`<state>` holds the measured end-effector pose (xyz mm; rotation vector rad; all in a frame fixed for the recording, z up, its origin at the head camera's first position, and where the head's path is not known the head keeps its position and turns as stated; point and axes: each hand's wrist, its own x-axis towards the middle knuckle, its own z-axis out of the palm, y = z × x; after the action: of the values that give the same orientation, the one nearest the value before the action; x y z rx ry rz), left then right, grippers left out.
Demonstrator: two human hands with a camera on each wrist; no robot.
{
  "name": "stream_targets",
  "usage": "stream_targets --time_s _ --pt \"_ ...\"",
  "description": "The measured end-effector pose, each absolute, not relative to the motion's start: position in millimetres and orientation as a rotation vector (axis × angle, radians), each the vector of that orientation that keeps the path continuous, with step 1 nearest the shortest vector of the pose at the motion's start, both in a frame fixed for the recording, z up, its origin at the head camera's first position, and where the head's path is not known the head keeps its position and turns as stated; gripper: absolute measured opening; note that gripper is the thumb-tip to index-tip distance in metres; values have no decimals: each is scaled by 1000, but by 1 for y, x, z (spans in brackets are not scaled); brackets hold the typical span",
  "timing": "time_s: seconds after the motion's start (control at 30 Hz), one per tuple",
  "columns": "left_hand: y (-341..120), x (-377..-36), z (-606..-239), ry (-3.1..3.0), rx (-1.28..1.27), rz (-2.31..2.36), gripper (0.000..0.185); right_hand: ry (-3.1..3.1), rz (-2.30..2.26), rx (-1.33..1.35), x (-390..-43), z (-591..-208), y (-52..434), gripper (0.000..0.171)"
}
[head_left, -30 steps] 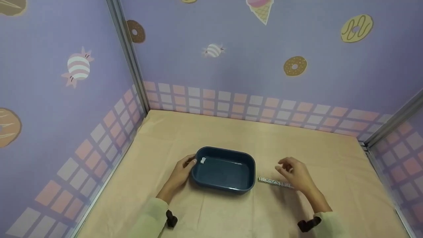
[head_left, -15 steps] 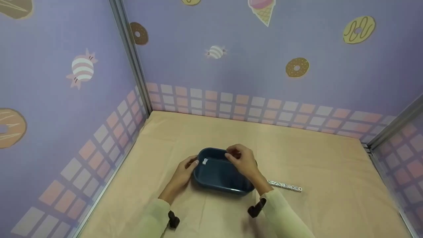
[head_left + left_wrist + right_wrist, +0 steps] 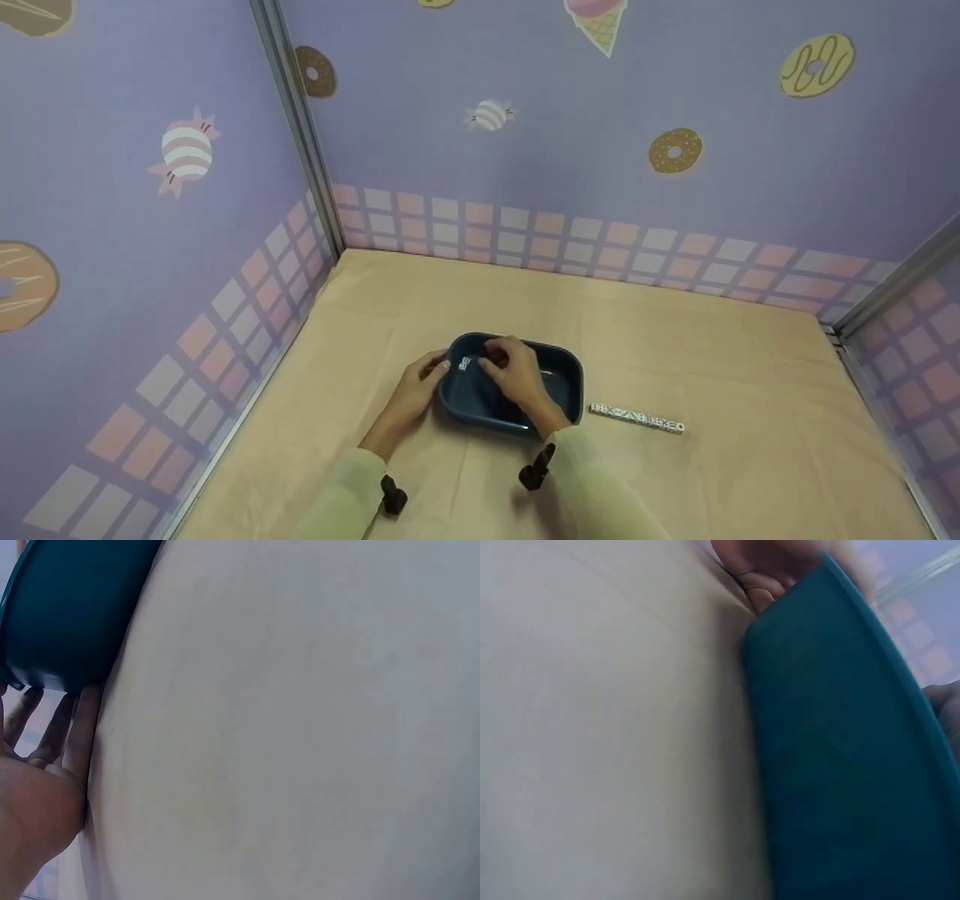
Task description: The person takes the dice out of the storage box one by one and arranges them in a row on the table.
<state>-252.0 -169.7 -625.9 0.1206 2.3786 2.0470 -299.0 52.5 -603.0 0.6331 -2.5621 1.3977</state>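
A dark blue rectangular basin [image 3: 555, 382] sits on the cloth-covered table. My left hand [image 3: 415, 386] holds its left rim, thumb over the edge; in the left wrist view its fingers [image 3: 79, 735] lie against the outer wall. My right hand [image 3: 517, 371] reaches inside with bent fingers, thumb and fingertips close beside a small cluster of white dice [image 3: 464, 364] at the basin's left end. I cannot tell whether a die is between those fingertips. Right of the basin, several white dice with dark pips form a straight row [image 3: 637, 418]. The basin's wall [image 3: 832, 750] fills much of the right wrist view.
Beige cloth [image 3: 720, 360] covers the table. A purple wall [image 3: 420, 150] with printed sweets stands behind it, and another patterned wall [image 3: 105, 225] rises on the left. A metal post [image 3: 300, 135] marks their corner.
My right hand has moved left from above the dice row, over the basin, and down inside it toward the dice cluster. My left hand has stayed on the rim.
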Motion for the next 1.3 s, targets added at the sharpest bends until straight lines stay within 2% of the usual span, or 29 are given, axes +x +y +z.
stream_targets --time_s 0.33,0.53,0.7,1.17,1.3 --pt "-172 -250 -628 2417 168 2017 44 -2691 1321 561 -301 -607 33 32" --pt "-170 -249 -629 2412 114 2028 43 -2862 897 812 -296 -613 29 41" --pt "-168 -250 -629 2432 107 2000 42 -2858 661 916 -294 -614 27 35" --pt "-167 -252 -628 2426 140 2033 38 -2909 879 849 -296 -614 31 16" --pt "-169 -252 -629 2435 151 2003 39 -2836 1070 823 -298 -615 34 13"
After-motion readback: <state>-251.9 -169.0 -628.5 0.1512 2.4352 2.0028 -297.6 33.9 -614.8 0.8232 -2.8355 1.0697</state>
